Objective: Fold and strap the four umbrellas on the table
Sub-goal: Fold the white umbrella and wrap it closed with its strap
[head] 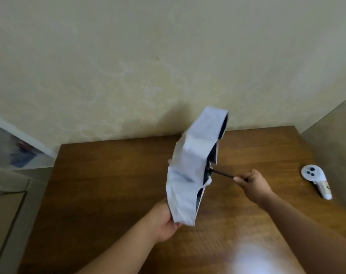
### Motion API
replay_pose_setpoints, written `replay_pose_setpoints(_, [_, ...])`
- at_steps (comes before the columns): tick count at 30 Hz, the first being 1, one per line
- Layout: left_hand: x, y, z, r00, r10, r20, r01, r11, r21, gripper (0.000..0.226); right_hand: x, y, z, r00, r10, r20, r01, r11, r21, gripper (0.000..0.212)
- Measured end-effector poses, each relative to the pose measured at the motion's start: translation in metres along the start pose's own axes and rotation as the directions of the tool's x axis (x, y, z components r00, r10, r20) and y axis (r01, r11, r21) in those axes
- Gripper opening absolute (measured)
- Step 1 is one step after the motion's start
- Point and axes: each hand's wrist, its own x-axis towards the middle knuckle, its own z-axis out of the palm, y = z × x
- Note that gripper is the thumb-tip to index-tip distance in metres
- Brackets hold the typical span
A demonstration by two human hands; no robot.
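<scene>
A pale umbrella [190, 169], partly open with a dark lining, is held above a wooden table [108, 184], its black shaft gripped by the curled right hand [251, 182], its lower canopy edge pinched by the left hand [164, 224], a white controller [316, 180] lying well right of the right-hand grip.

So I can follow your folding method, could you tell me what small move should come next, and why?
Probably gather the pale blue fabric canopy toward the thin black shaft: it hangs loose, the left hand holds its lower edge, and the right hand grips the handle end.
</scene>
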Motion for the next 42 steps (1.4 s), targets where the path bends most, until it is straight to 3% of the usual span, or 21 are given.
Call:
replay_pose_setpoints(4, [-0.003, -0.044, -0.048, 0.979, -0.168, -0.114, 0.169, 0.986, 0.005, 0.038, -0.001, 0.021, 0.032, 0.997, 0.077, -0.013, -0.078, 0.984, -0.157, 0.027])
replay_pose_setpoints(6, [-0.011, -0.059, -0.073, 0.95, -0.243, -0.194, 0.272, 0.952, 0.139, 0.032, -0.005, 0.022, 0.041, 0.988, 0.132, -0.083, -0.138, 0.988, -0.07, 0.033])
replay_pose_setpoints(8, [-0.014, -0.065, -0.096, 0.912, -0.223, -0.343, 0.316, 0.917, 0.245, 0.024, -0.009, 0.018, 0.043, 0.977, 0.163, -0.137, -0.155, 0.986, 0.067, 0.049])
replay_pose_setpoints(12, [-0.009, -0.044, -0.12, 0.852, -0.09, -0.515, 0.267, 0.922, 0.282, 0.018, -0.016, 0.01, 0.036, 0.975, 0.157, -0.159, -0.16, 0.987, -0.004, 0.056])
replay_pose_setpoints(16, [0.0, -0.014, -0.097, 0.873, 0.047, -0.486, 0.174, 0.9, 0.4, 0.023, -0.034, 0.015, 0.038, 0.974, 0.171, -0.151, -0.17, 0.985, 0.019, 0.039])
replay_pose_setpoints(18, [0.006, -0.019, -0.082, 0.899, 0.047, -0.436, 0.168, 0.881, 0.441, 0.036, -0.055, 0.022, 0.051, 0.985, 0.174, -0.01, -0.173, 0.983, 0.066, 0.026])
replay_pose_setpoints(20, [0.016, -0.037, -0.07, 0.933, -0.031, -0.359, 0.173, 0.913, 0.369, 0.064, -0.077, 0.032, 0.072, 0.976, 0.167, 0.141, -0.179, 0.98, 0.082, 0.023])
replay_pose_setpoints(22, [0.024, -0.059, -0.053, 0.955, -0.116, -0.273, 0.176, 0.962, 0.206, 0.083, -0.092, 0.043, 0.093, 0.968, 0.159, 0.196, -0.184, 0.977, 0.112, 0.023])
replay_pose_setpoints(24, [0.027, -0.077, -0.031, 0.972, -0.131, -0.195, 0.152, 0.984, 0.094, 0.069, -0.099, 0.05, 0.107, 0.957, 0.169, 0.236, -0.209, 0.965, 0.157, 0.023])
replay_pose_setpoints(29, [0.034, -0.076, -0.002, 0.961, -0.221, -0.168, 0.183, 0.959, -0.216, 0.043, -0.097, 0.062, 0.114, 0.936, 0.164, 0.312, -0.237, 0.948, 0.213, 0.032])
replay_pose_setpoints(33, [0.037, -0.024, 0.025, 0.994, -0.04, -0.104, 0.014, 0.972, -0.237, 0.048, -0.094, 0.058, 0.098, 0.928, 0.173, 0.331, -0.235, 0.959, 0.156, 0.028])
replay_pose_setpoints(36, [0.048, 0.024, 0.037, 0.988, 0.151, -0.02, -0.152, 0.985, -0.083, 0.049, -0.089, 0.044, 0.084, 0.944, 0.121, 0.307, -0.16, 0.981, 0.106, 0.027])
replay_pose_setpoints(38, [0.059, 0.051, 0.039, 0.967, 0.252, 0.039, -0.255, 0.955, 0.149, 0.05, -0.081, 0.035, 0.075, 0.964, 0.084, 0.253, -0.105, 0.992, 0.071, 0.033])
replay_pose_setpoints(40, [0.072, 0.069, 0.039, 0.951, 0.303, 0.067, -0.297, 0.826, 0.479, 0.053, -0.074, 0.029, 0.068, 0.978, 0.057, 0.199, -0.063, 0.998, 0.027, 0.041])
replay_pose_setpoints(42, [0.085, 0.079, 0.035, 0.943, 0.328, 0.063, -0.267, 0.627, 0.732, 0.058, -0.068, 0.025, 0.062, 0.985, 0.025, 0.17, -0.022, 1.0, -0.02, 0.044])
